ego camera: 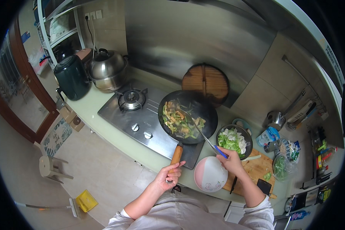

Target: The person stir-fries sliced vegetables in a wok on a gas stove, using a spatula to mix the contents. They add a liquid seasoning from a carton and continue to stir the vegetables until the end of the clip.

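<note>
A dark wok (205,118) sits over the right side of the gas hob, with stir-fried vegetables and other pieces (179,122) in its left and lower part. Around its wooden handle (176,156), my left hand (168,174) is closed. My right hand (231,161) grips a metal cooking utensil (204,136) with a blue part on its handle; the far end reaches into the food. Just right of the wok, a dark bowl (250,146) holds chopped green and white leaves (231,141). Below my right hand lies a pink and white plate (210,178).
Behind the wok leans a round wooden lid (205,83). An unused burner (131,99), a steel steamer pot (106,70) and a dark green appliance (72,77) are at left. At right lie a wooden cutting board (254,165), a cleaver (264,187) and bagged greens (281,168).
</note>
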`<action>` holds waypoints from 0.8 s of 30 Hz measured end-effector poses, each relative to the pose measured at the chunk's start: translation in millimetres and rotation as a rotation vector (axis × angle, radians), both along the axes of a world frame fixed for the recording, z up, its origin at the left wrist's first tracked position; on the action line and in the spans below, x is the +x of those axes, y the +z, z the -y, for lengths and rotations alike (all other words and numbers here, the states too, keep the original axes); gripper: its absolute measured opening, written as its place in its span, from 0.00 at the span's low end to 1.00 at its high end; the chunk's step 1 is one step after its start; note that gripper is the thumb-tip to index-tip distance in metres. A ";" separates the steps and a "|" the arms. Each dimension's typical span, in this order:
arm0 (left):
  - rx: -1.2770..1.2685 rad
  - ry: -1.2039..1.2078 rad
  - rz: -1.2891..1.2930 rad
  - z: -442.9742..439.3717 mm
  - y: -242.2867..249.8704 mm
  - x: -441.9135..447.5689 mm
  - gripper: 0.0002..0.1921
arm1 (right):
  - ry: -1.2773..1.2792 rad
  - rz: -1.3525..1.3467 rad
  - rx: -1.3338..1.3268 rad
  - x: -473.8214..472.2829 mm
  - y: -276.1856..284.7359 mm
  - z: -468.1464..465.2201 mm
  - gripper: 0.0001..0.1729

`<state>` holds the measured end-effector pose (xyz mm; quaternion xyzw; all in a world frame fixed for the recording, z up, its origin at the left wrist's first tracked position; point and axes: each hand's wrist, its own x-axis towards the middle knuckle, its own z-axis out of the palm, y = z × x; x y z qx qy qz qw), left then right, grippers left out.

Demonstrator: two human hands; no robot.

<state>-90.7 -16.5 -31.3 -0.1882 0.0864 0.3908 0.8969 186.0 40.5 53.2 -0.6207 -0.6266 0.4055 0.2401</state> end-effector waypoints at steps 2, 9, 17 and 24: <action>-0.003 -0.005 0.009 -0.7 -3.0 0.2 0.16 | -0.033 -0.051 -0.050 4.1 17.0 13.6 0.23; -0.003 -0.001 0.005 -1.1 1.2 0.1 0.16 | 0.136 -0.033 -0.087 -14.8 -3.8 18.1 0.23; -0.009 0.002 0.020 0.0 -0.1 -2.3 0.15 | 0.192 0.327 0.365 6.0 45.2 -13.7 0.21; -0.001 -0.006 0.002 -0.4 2.5 0.7 0.14 | 0.483 0.953 0.395 21.9 105.0 -10.5 0.23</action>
